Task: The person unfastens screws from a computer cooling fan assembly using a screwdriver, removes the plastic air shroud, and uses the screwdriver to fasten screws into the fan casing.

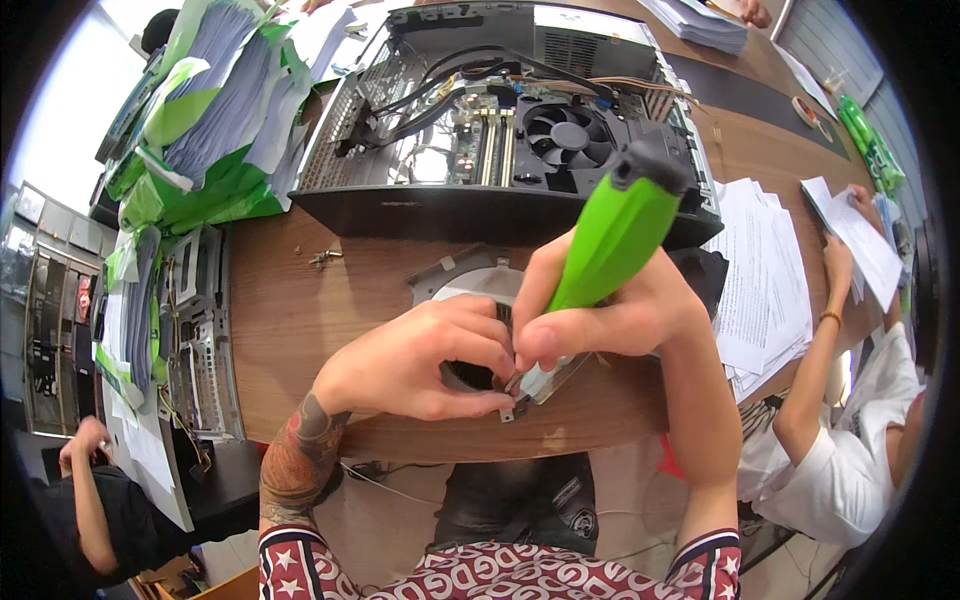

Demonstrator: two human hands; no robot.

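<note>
My right hand (610, 310) grips a screwdriver (625, 225) with a fat green handle and a black end, tilted with its tip down. Close by its tip, the thumb and fingers of my left hand (430, 355) are pinched together; what they hold is hidden. Under both hands lies a flat metal part (447, 272) with a round, dark middle and small tabs, near the table's front edge. My fingers cover much of it. Beyond it stands an opened computer case (400, 205) on its side, showing a black fan (568, 137), cables and memory slots.
Loose screws (325, 259) lie on the wooden table (290, 345) at left. Paper stacks in green wrapping (215, 120) rise at the far left, above metal panels (200, 330). Printed sheets (760, 280) lie right. Co-workers sit at both sides; one holds papers (855, 235).
</note>
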